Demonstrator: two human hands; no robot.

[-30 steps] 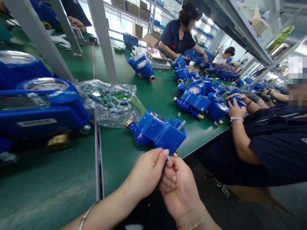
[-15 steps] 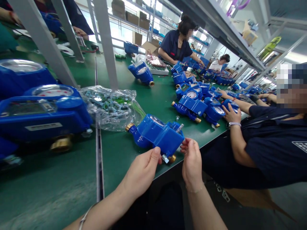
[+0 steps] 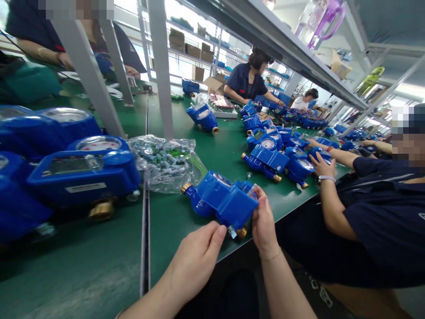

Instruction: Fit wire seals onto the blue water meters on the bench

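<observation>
A blue water meter [image 3: 221,199] with brass threaded ends lies on the green bench in front of me. A small clear seal tag [image 3: 232,231] hangs at its near side, beside the brass end. My left hand [image 3: 201,250] is closed at that near side, thumb pressed against the curled fingers close to the tag. What it pinches is hidden. My right hand [image 3: 264,223] curls around the meter's right end, its fingertips near the upper corner by the clear lid. A clear plastic bag [image 3: 162,164] of small blue-green seals with green wires lies just behind the meter.
More blue meters [image 3: 86,173] crowd the left side. Another meter pile [image 3: 275,146] lies right of centre, where a co-worker's hand [image 3: 322,166] rests. A metal post [image 3: 161,66] rises from the green bench [image 3: 175,230], and a gap [image 3: 145,239] runs across it.
My right hand has moved up along the meter's right end to its upper corner. The left hand stays at the near side. The whole view has shifted slightly.
</observation>
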